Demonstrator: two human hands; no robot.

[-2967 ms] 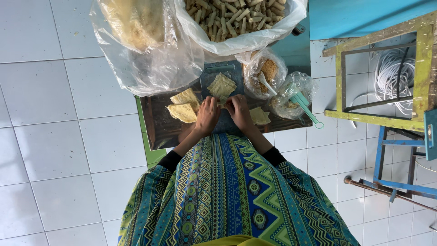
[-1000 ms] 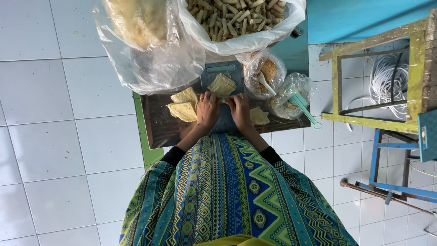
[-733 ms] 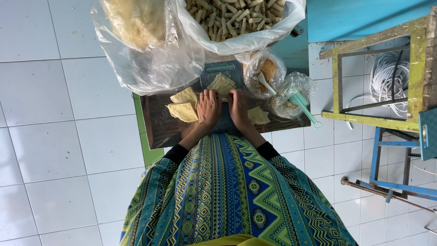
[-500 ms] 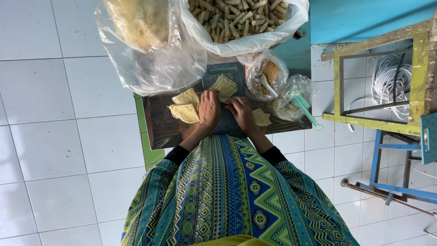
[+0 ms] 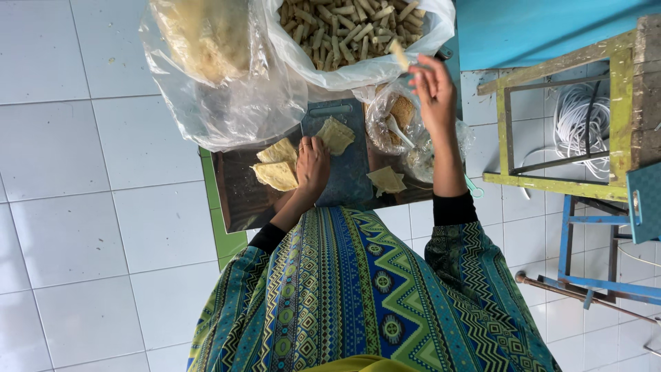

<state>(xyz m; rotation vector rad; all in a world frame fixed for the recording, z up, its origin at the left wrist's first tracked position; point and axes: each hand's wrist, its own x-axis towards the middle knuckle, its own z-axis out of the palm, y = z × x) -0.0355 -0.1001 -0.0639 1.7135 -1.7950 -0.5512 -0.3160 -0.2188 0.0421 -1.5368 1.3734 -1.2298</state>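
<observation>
My left hand (image 5: 311,165) lies flat on a dark cutting board (image 5: 348,180), its fingers beside a stack of thin yellow wrapper sheets (image 5: 277,167). Another wrapper (image 5: 336,134) lies just beyond the fingertips, and a third wrapper (image 5: 387,180) sits at the board's right edge. My right hand (image 5: 434,89) is raised away from the board and pinches a small rolled stick (image 5: 399,55) at the rim of a white plastic bag full of rolled sticks (image 5: 344,31). My lap is covered by a green and blue patterned cloth.
A clear bag of pale sheets (image 5: 206,48) sits at the far left of the low dark table (image 5: 237,200). A small bag of brown filling with a spoon (image 5: 398,117) lies under my right hand. A yellow-green wooden frame (image 5: 551,182), white coiled cable (image 5: 578,124) and blue metal frame (image 5: 599,282) stand right.
Both hands were working together on the board. My right hand has since lifted away to the bag of rolled sticks with a finished roll. The left hand stayed on the board.
</observation>
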